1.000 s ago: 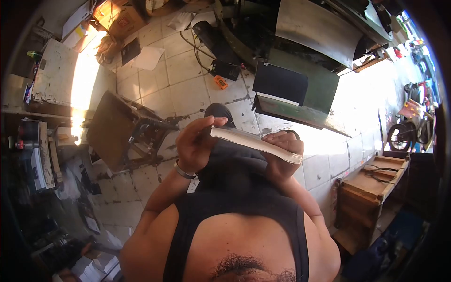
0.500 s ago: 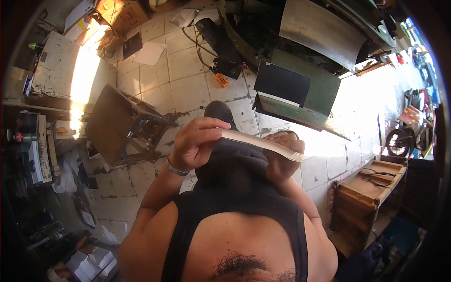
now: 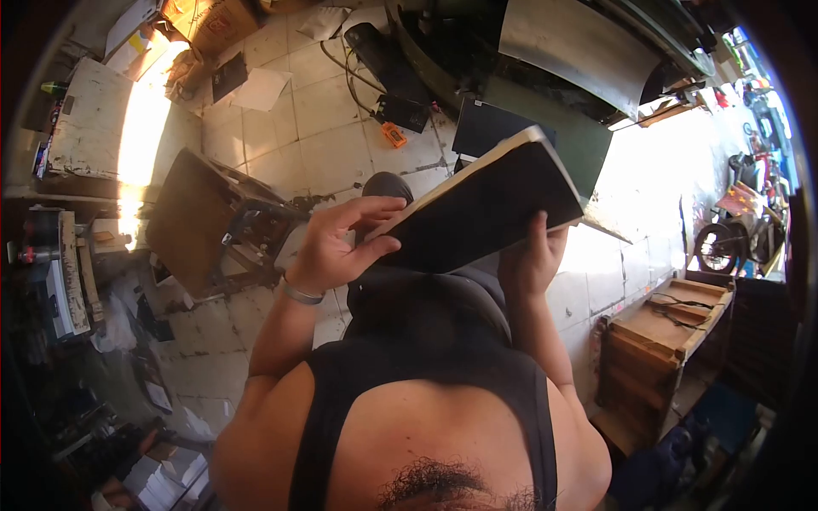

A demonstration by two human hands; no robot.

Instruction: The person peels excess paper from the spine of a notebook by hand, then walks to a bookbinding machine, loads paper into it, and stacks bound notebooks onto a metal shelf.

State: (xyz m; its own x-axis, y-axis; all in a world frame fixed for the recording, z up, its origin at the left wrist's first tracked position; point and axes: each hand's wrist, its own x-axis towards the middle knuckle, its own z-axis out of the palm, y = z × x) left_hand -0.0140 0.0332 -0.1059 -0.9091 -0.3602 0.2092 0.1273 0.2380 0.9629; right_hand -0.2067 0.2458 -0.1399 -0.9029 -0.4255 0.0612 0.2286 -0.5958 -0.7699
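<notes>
A book (image 3: 486, 209) with a plain black cover is held tilted in front of my torso, its pale page edges along the top side. My left hand (image 3: 334, 243), with a band on the wrist, is at the book's left end, thumb and fingers around the corner. My right hand (image 3: 530, 260) grips the lower right part, thumb on the black cover and the other fingers mostly hidden beneath. Behind the book, a dark flat panel (image 3: 486, 128) lies on a green machine surface (image 3: 596, 162), partly covered by the book.
A brown stool or chair (image 3: 192, 221) stands at left, near a worn table (image 3: 94, 128). An orange object (image 3: 393, 134) and cables lie on the tiled floor (image 3: 332, 153). At right are a wooden bench (image 3: 665, 324) and a motorcycle (image 3: 724, 251).
The book has turned from edge-on to showing its black cover, and its right end has risen. My right hand has moved up, its thumb now on the cover.
</notes>
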